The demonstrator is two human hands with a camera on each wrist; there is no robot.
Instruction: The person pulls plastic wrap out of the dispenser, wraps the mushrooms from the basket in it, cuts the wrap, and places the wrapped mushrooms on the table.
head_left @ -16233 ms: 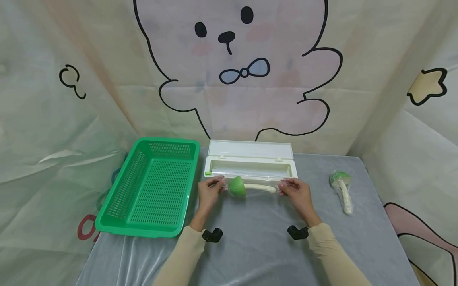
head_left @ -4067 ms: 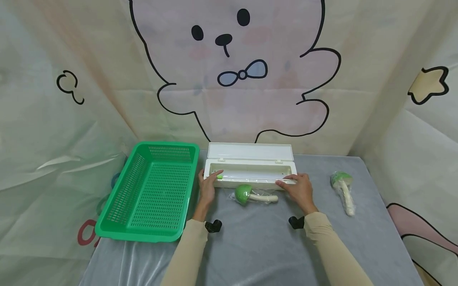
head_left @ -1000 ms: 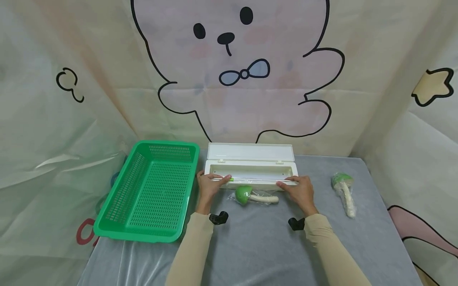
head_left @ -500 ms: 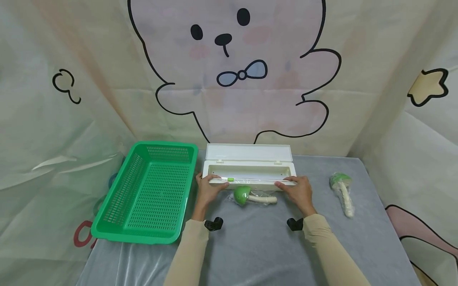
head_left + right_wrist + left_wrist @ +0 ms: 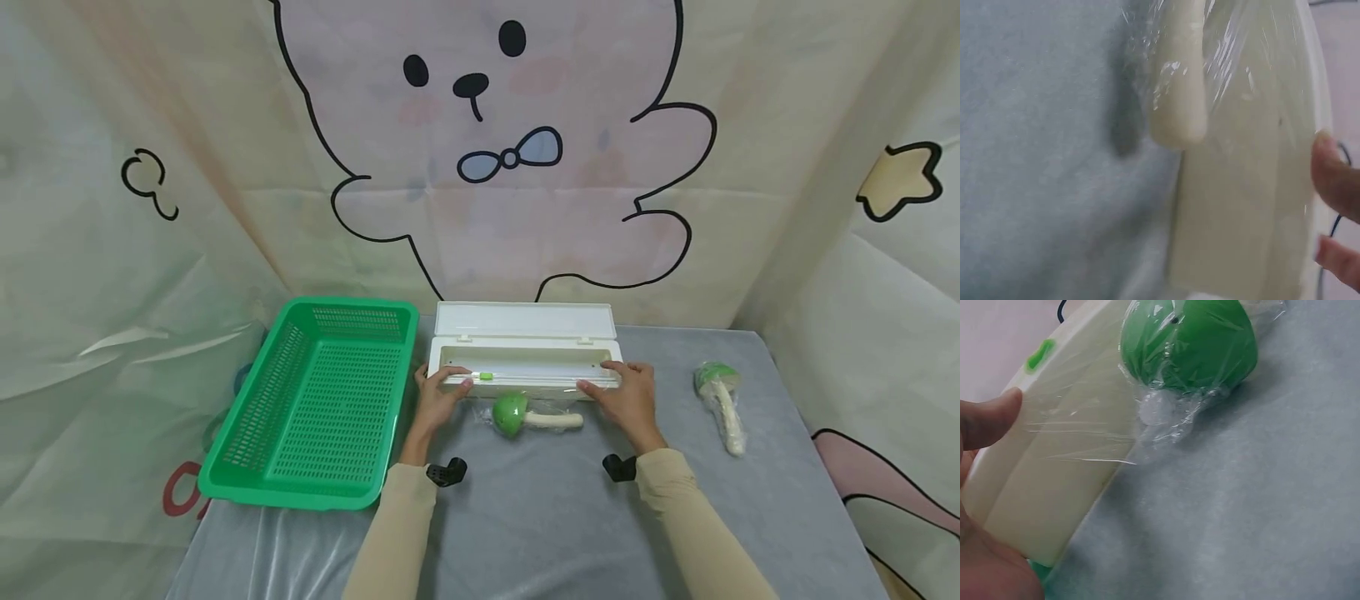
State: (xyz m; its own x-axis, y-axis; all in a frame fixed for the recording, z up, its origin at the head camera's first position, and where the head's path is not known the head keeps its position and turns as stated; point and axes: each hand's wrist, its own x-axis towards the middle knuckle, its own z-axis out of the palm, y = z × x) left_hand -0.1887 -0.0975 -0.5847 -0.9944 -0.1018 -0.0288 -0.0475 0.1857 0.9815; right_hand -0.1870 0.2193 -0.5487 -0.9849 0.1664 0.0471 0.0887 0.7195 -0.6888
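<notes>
A white cling film dispenser [image 5: 525,392] stands at the back of the table with its lid [image 5: 525,318] raised. My left hand [image 5: 435,404] grips its left end, thumb in front. The right hand [image 5: 632,404] holds the other end, thumb and fingers spread over the front rim. Along this rim, just right of the left fingertips, sits a small green slide cutter [image 5: 486,377]. Directly before the dispenser lies a mushroom with a green cap [image 5: 510,414] and pale stem [image 5: 1179,94], in clear film. In the left wrist view, clear film [image 5: 1085,437] stretches from mushroom to dispenser.
A green slotted basket [image 5: 360,492] stands left of the dispenser. Another film-wrapped green-capped mushroom [image 5: 720,400] lies toward the table's right edge. Grey cloth [image 5: 540,517] covers the table, and a printed fabric backdrop [image 5: 510,242] rises behind.
Earlier both hands held film ends beside the mushroom; it now lies on the table and the hands hold the dispenser. The green slide cutter has shifted right. My left thumb has lately drawn back left.
</notes>
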